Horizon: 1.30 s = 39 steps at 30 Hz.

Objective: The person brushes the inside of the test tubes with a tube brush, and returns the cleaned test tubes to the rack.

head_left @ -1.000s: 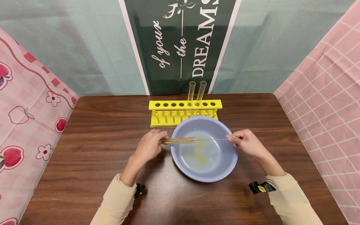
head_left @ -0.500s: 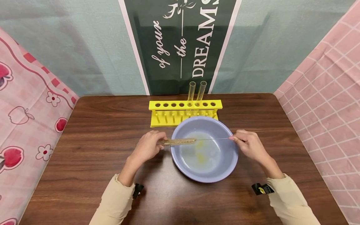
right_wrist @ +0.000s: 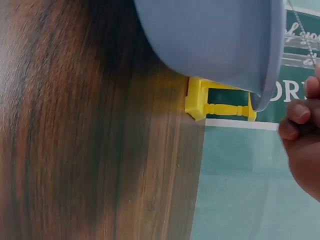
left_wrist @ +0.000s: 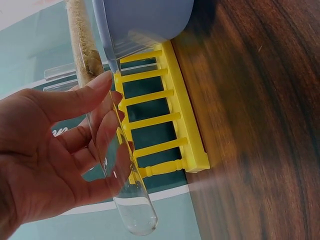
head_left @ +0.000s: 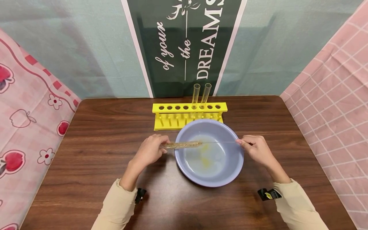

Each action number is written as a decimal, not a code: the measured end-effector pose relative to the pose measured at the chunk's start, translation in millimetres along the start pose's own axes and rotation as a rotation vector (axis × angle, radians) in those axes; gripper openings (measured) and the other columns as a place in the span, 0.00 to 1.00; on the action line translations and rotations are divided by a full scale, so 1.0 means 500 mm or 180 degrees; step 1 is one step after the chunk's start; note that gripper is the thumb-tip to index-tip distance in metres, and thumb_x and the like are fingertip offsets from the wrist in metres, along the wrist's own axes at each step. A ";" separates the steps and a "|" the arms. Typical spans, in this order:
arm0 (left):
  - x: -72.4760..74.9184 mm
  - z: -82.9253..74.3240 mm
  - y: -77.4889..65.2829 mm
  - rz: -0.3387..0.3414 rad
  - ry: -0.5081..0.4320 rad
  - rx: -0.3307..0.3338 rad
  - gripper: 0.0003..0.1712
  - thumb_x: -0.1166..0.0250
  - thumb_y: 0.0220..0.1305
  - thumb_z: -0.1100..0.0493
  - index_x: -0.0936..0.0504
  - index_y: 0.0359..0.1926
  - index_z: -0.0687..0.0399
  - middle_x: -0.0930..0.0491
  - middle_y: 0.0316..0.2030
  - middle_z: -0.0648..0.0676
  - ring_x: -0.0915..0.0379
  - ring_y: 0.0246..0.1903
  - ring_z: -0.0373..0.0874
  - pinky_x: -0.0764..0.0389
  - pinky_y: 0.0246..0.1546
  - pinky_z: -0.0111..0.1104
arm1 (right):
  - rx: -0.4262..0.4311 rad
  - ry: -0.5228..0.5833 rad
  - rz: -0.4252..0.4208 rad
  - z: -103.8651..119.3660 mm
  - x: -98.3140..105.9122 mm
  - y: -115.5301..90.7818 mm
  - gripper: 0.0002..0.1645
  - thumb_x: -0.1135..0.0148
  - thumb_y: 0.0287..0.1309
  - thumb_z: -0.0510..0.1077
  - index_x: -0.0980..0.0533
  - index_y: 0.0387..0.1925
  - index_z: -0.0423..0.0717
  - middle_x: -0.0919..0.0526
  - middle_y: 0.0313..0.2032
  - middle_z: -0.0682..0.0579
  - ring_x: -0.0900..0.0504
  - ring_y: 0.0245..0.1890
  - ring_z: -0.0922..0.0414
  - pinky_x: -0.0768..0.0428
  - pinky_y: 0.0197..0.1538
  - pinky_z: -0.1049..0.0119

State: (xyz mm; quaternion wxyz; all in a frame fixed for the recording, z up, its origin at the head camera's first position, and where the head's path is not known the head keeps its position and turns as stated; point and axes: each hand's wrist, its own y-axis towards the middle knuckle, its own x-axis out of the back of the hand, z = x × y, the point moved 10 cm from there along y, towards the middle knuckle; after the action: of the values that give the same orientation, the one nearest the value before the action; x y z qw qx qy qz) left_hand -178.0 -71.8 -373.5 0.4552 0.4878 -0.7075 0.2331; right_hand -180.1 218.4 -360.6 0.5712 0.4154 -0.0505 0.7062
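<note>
Head view, mid-frame, I see left hand gripping a test tube, right hand pinching thin wire, basin beneath.

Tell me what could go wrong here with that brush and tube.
The test tube might slip from the left hand, being smooth glass. It reaches across the basin rim and could chip if knocked. The bristly brush sits inside; a sharp pull by the right hand could jerk it free.

we held our left hand in a curled grip, our right hand in a pinch, forearms angled inward.
</note>
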 end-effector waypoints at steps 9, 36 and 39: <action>0.003 -0.001 -0.004 -0.0020 0.0087 0.0003 0.13 0.30 0.42 0.70 0.23 0.28 0.53 0.24 0.25 0.50 0.28 0.31 0.48 0.27 0.31 0.40 | -0.1400 0.0883 0.0620 -0.064 -0.022 -0.012 0.25 0.47 0.61 0.37 0.34 0.09 0.31 0.38 0.09 0.56 0.43 0.10 0.64 0.44 0.13 0.66; 0.011 0.018 -0.011 -0.0003 -0.0081 -0.0003 0.12 0.30 0.42 0.72 0.21 0.28 0.54 0.22 0.26 0.50 0.26 0.31 0.48 0.26 0.32 0.41 | -0.0874 0.0278 0.0610 -0.064 -0.007 -0.015 0.19 0.42 0.57 0.36 0.30 0.12 0.47 0.34 0.11 0.55 0.38 0.13 0.64 0.39 0.16 0.68; 0.014 0.021 -0.012 0.0023 -0.0128 -0.0015 0.12 0.30 0.43 0.71 0.21 0.28 0.54 0.21 0.27 0.51 0.25 0.32 0.49 0.26 0.33 0.42 | -0.0414 0.0031 0.0332 -0.044 0.006 -0.012 0.19 0.39 0.52 0.30 0.29 0.13 0.52 0.33 0.13 0.60 0.36 0.15 0.66 0.37 0.19 0.71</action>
State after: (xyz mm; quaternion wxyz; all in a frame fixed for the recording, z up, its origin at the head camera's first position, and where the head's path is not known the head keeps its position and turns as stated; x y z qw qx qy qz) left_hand -177.7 -86.0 -373.1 0.4411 0.4888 -0.7188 0.2232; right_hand -186.5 234.9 -375.3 0.5596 0.3708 -0.1151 0.7322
